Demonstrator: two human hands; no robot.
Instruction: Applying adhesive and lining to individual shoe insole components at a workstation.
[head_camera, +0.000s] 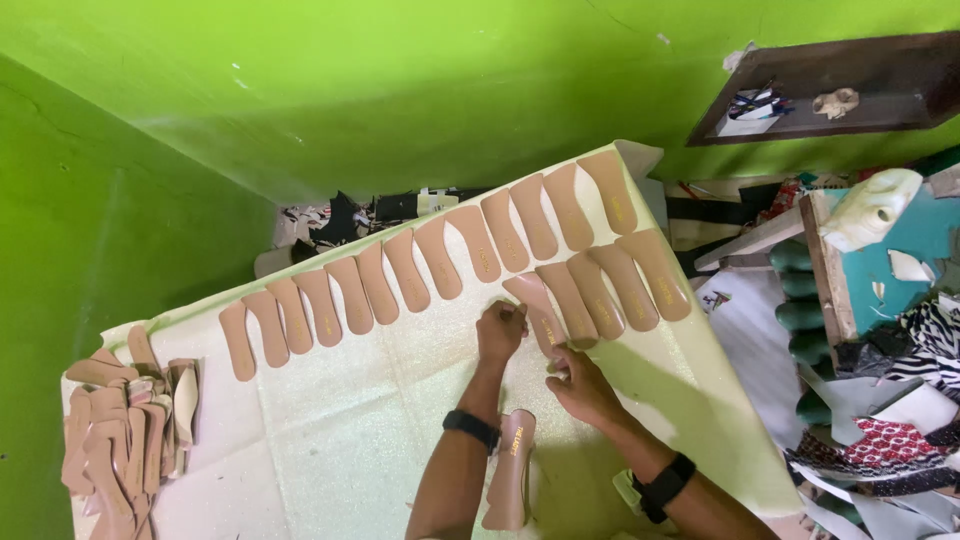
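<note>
Insole, tan and glossy, lies on the pale sheet directly between and beneath both hands, at the near end of a short second row of like pieces. The left hand is closed down on its upper edge, fingers curled and pressing. The right hand pinches its lower end, thumb and fingers together on the piece. The two hands sit close, almost touching, and each wrist carries a black band.

Beyond the hands, farther from the person, a long row of the same insoles runs slantwise across the counter, each lying flat and just beside the next, narrow ends toward the hands. To the right of the hands three more insoles lie side by side, touching the one being handled. Below the left forearm another insole rests on the sheet, lengthwise along the arm. Far to the left of the hands a loose pile of tan pieces sits at the counter's edge.

Green wall rises behind the counter. To the right of the hands, well apart, stand a dark shelf, a teal board and patterned scraps.
</note>
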